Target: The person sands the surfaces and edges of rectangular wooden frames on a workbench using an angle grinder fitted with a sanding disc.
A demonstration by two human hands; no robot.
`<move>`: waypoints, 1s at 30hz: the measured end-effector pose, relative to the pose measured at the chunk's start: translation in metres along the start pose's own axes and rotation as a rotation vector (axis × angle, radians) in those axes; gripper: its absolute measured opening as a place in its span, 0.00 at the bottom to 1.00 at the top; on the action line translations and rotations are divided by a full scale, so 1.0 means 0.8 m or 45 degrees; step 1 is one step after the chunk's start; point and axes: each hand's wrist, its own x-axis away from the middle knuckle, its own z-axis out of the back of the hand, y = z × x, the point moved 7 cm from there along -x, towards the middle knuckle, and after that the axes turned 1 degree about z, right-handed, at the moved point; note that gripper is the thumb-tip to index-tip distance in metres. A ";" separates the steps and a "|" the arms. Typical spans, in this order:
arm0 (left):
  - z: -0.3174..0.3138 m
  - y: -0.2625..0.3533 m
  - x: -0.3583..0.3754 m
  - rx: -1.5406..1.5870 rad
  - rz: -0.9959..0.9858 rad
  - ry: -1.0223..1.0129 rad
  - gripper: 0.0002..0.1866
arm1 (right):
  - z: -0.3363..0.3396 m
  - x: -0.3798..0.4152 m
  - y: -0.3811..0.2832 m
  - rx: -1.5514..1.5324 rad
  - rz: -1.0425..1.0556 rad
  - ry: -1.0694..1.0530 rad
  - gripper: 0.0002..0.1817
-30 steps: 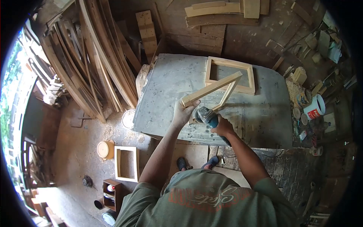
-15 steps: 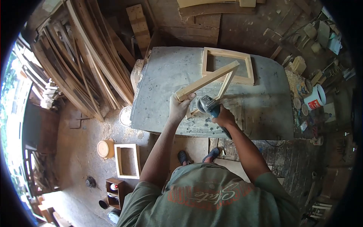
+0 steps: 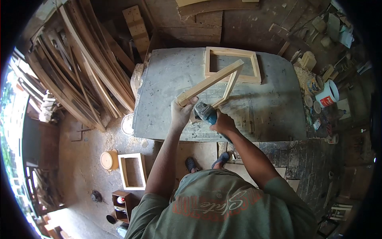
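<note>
My left hand [image 3: 182, 112] grips a rectangular wooden frame [image 3: 211, 81] by its near left corner and holds it tilted up over the grey worktable [image 3: 159, 83]. In my right hand [image 3: 223, 122] is a blue angle grinder [image 3: 207, 112], fingers wrapped round its body. The grinder's head is right at the frame's lower side, close by my left hand, and hides part of that side. Behind the held piece, a second wooden frame [image 3: 234, 51] lies flat near the table's far edge.
Long curved boards [image 3: 93, 59] lean at the left. On the floor are a third frame [image 3: 133, 171], a tan bucket [image 3: 109, 160] and a small wooden box [image 3: 120, 205]. A white bucket [image 3: 328, 94] and wood shavings [image 3: 304, 75] sit along the table's right side.
The grinder has shifted left, its head turning against the lower side of the frame near my left hand. The whole view has slid slightly, moving the table left.
</note>
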 end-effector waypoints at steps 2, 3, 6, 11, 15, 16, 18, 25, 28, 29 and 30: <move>0.001 0.000 0.001 0.007 -0.007 0.000 0.14 | 0.000 0.004 -0.001 0.003 0.010 -0.004 0.45; 0.001 -0.001 0.000 0.019 -0.019 -0.004 0.14 | 0.000 0.004 0.000 0.010 0.018 0.003 0.45; 0.000 -0.003 -0.002 0.034 -0.022 -0.004 0.13 | 0.002 0.006 0.005 0.031 -0.016 -0.036 0.45; 0.002 -0.008 -0.003 0.017 0.022 -0.006 0.13 | 0.010 0.009 0.026 0.013 -0.101 -0.045 0.46; -0.002 0.003 0.000 0.007 -0.047 0.014 0.15 | 0.023 0.004 0.052 -0.039 -0.178 0.018 0.48; -0.001 0.003 0.000 0.010 -0.034 0.010 0.15 | 0.029 0.005 0.055 -0.052 -0.204 0.036 0.48; -0.002 0.003 -0.001 0.009 -0.076 0.018 0.15 | 0.034 -0.001 0.064 -0.080 -0.241 0.039 0.49; -0.001 0.002 -0.001 -0.004 -0.056 0.018 0.15 | 0.052 -0.005 0.077 -0.084 -0.311 0.028 0.50; -0.002 0.007 -0.001 -0.015 -0.107 0.040 0.16 | 0.052 -0.007 0.077 -0.093 -0.311 0.042 0.50; -0.001 0.004 -0.001 -0.016 -0.080 0.031 0.16 | 0.049 -0.008 0.077 -0.101 -0.313 0.055 0.50; 0.000 0.001 -0.001 -0.015 -0.053 0.021 0.16 | 0.045 -0.011 0.078 -0.097 -0.303 0.049 0.49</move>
